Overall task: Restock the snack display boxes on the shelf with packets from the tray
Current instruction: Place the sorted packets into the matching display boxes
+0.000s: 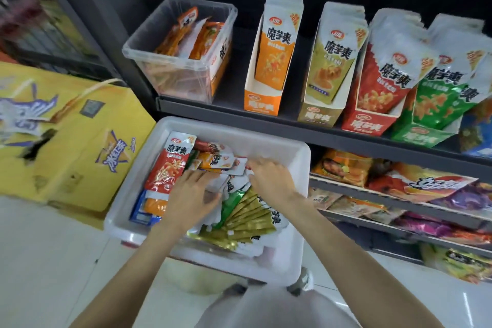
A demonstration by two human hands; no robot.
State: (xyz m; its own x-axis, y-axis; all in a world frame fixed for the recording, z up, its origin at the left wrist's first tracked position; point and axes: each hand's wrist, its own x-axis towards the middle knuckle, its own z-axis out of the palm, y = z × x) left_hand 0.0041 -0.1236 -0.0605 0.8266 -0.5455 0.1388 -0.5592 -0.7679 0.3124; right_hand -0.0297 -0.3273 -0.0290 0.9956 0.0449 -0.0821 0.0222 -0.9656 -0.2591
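Observation:
A white tray [279,153] in front of the shelf holds a jumble of snack packets: a red packet [170,161] at the left, a fan of gold packets [249,217] and a green packet [231,201]. My left hand [190,196] lies on the packets in the tray's middle, fingers spread. My right hand [269,173] reaches into the pile further right, fingertips on small packets. On the shelf stand four display boxes: orange [262,105], gold [318,114], red [366,124] and green [423,136], each with upright packets.
A clear plastic bin [149,42] with orange packets sits on the shelf left of the display boxes. Yellow cartons [74,146] stand on the floor to the left. Lower shelves [399,186] at right carry other snack bags.

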